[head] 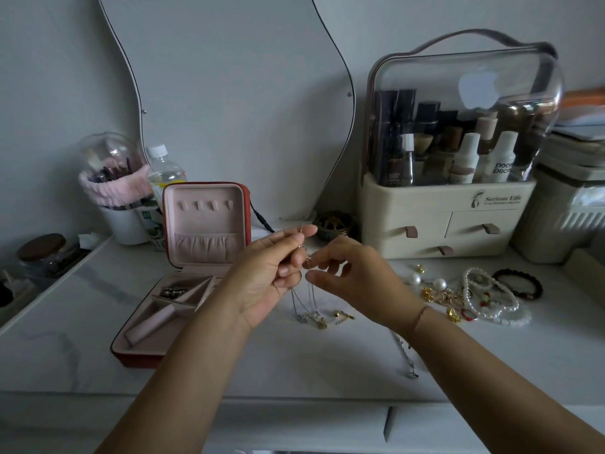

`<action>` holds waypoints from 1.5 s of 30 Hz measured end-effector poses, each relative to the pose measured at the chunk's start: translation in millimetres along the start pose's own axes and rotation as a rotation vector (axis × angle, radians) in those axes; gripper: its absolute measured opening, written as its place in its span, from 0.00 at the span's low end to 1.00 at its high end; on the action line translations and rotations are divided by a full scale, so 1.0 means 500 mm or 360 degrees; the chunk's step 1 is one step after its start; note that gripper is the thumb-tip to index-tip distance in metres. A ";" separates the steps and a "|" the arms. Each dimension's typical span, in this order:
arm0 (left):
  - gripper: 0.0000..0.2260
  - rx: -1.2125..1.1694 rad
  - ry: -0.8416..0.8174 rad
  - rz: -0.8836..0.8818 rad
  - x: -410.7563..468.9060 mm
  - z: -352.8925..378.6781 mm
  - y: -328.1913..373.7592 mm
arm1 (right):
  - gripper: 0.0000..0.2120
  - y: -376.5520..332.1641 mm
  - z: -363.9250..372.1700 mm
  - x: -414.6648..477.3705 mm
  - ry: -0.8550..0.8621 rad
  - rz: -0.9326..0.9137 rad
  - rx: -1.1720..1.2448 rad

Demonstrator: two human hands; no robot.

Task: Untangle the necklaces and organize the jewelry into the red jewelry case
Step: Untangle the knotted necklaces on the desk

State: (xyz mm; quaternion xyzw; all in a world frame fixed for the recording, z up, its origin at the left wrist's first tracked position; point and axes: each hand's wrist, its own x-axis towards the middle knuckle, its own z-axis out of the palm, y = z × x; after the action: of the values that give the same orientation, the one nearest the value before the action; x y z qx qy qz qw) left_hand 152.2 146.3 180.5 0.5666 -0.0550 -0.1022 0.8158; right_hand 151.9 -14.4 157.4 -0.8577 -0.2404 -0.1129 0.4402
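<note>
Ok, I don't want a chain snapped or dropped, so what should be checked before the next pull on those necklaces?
1. Both hands on the chains: left hand and right hand pinch the tangled necklaces between them. Ok.
2. Pendants supported: the lower ends appear to rest on the white tabletop. Ok.
3. Knot loosened: too fine to see. Cannot tell.
4. Red jewelry case open and beside the left hand: ok.
5. Free compartment: most look empty; one at the back holds pieces. Ok.
6. Other jewelry out of the way: the pearl and bead pile lies apart, right of the hands. Ok.
</note>
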 end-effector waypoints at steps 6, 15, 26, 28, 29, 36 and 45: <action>0.10 -0.0018 -0.0008 0.0082 0.003 0.001 0.018 | 0.06 0.023 0.011 0.005 -0.0233 0.0130 0.0006; 0.09 -0.0067 -0.0045 0.0149 0.006 0.012 0.040 | 0.03 0.052 0.035 -0.006 -0.0408 0.0293 0.0051; 0.08 -0.0091 -0.0077 0.0189 0.005 0.013 0.052 | 0.03 0.061 0.065 -0.005 -0.0409 0.0316 0.0189; 0.08 -0.0093 -0.0076 0.0195 0.005 0.010 0.053 | 0.02 0.065 0.065 -0.004 -0.0363 0.0348 0.0199; 0.08 -0.0087 -0.0073 0.0201 0.005 0.008 0.053 | 0.03 0.067 0.061 -0.002 -0.0333 0.0350 0.0155; 0.09 0.0020 0.0079 0.0225 0.006 -0.025 0.025 | 0.11 0.013 -0.018 0.036 -0.0122 0.0384 0.0605; 0.08 0.0223 0.0387 0.0153 0.006 -0.057 -0.031 | 0.13 -0.088 -0.101 0.099 -0.0067 0.0196 0.0758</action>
State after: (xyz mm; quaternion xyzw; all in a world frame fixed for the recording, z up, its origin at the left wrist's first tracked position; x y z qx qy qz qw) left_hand 159.1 166.5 155.8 0.6271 0.0100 0.0103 0.7788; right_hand 172.6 -17.7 237.8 -0.7450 -0.2164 -0.0082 0.6309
